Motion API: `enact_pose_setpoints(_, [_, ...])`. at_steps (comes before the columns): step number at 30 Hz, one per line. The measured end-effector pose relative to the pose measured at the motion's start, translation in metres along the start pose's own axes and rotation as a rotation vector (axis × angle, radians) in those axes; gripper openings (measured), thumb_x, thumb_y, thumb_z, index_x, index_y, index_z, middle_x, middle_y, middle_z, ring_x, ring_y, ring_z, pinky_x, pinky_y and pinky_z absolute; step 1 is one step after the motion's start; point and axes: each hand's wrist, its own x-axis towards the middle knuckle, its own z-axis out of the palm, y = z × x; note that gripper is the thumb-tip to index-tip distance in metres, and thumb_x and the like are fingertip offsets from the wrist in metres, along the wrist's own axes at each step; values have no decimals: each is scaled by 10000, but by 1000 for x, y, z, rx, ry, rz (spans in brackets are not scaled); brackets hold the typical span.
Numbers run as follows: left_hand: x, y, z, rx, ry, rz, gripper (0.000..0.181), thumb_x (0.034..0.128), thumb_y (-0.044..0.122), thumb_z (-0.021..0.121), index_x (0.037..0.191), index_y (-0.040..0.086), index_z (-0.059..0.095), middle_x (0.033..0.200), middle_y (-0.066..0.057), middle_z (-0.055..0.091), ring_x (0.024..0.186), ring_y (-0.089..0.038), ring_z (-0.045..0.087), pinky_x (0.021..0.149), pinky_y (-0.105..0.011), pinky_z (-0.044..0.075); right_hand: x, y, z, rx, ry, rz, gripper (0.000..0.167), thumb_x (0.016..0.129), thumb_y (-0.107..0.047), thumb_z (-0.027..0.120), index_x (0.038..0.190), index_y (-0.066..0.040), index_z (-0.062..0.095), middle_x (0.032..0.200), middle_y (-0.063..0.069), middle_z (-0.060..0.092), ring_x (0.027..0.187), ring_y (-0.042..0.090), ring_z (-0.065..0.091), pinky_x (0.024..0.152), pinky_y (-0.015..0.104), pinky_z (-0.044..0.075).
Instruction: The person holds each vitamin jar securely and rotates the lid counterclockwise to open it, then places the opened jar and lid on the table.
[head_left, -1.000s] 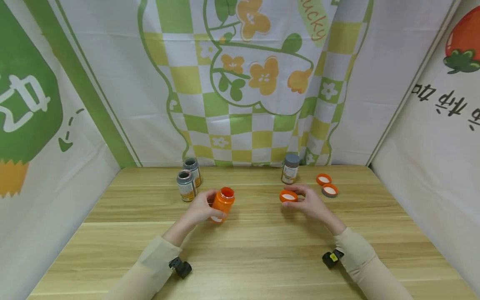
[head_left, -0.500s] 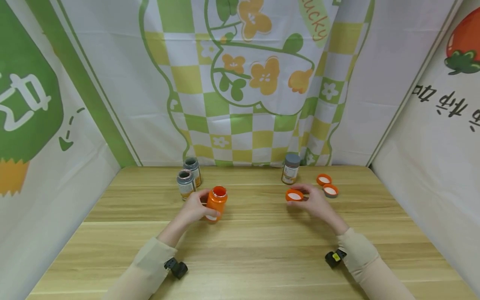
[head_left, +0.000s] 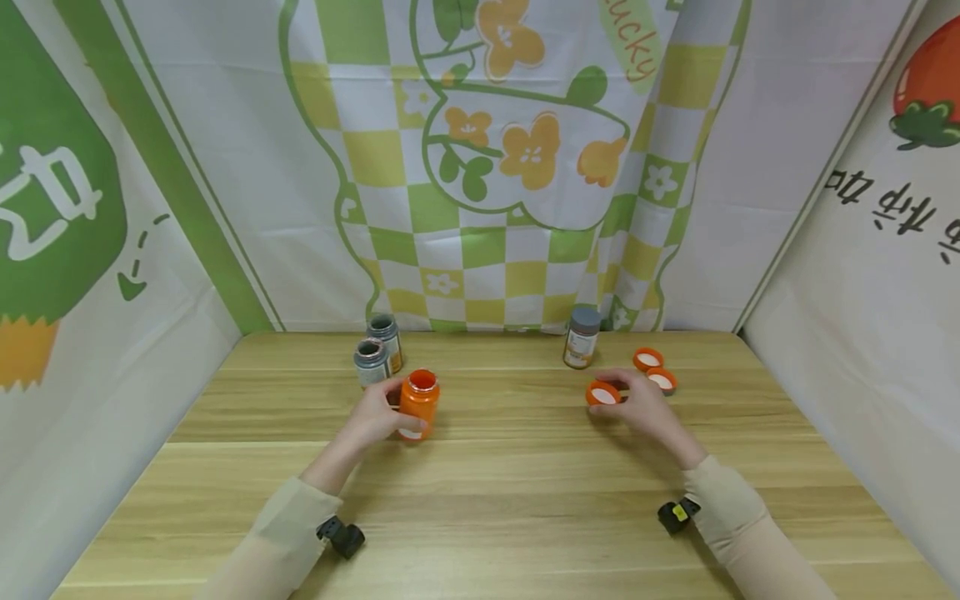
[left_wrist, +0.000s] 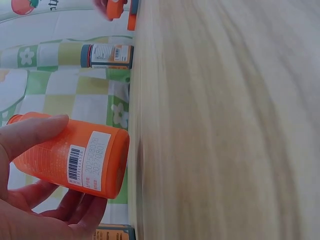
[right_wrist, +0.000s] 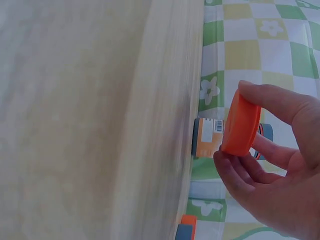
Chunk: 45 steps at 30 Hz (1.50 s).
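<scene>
My left hand [head_left: 372, 415] grips an uncapped orange bottle [head_left: 420, 402], thumb on one side and fingers round the other. The bottle's mouth faces up, and its base is close to the table; whether it touches is hard to tell. A white label with a barcode [left_wrist: 76, 165] shows in the left wrist view. Between thumb and fingers, my right hand [head_left: 639, 407] pinches an orange cap [head_left: 603, 394], its white inside facing up, held above the table. Two uncapped grey bottles, one in front [head_left: 371, 360] and one behind [head_left: 385, 335], stand just beyond the left hand.
A capped grey bottle [head_left: 582, 338] stands near the back edge, right of centre. Two loose caps lie beyond the right hand: an orange cap [head_left: 648, 359] and an orange-and-grey cap [head_left: 662, 381]. A patterned cloth [head_left: 480, 250] hangs behind the wooden table [head_left: 495, 508].
The left hand has moved left with the orange bottle, now partly covering the front grey bottle. The right hand has shifted right with the orange cap, nearer the loose caps.
</scene>
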Motion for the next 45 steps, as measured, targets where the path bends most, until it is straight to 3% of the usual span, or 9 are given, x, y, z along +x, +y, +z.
enact_pose_setpoints(18, [-6, -7, -15, 97, 48, 3, 619, 617, 29, 813, 1182, -47, 573, 1052, -189, 658, 933, -238, 602, 808, -305, 469, -6, 22, -16, -72, -4, 59, 555, 743, -133, 786, 1224, 56, 584, 1190, 218, 621, 1056, 375, 587, 884, 501, 467])
enact_pose_setpoints(45, [-10, -13, -36, 108, 73, -28, 662, 645, 21, 788, 1257, -38, 542, 1116, -220, 635, 1006, -285, 587, 853, -334, 450, -16, 39, -37, -128, -18, 188, 600, 745, -163, 781, 1252, 61, 551, 1191, 287, 599, 1106, 427, 553, 924, 521, 431])
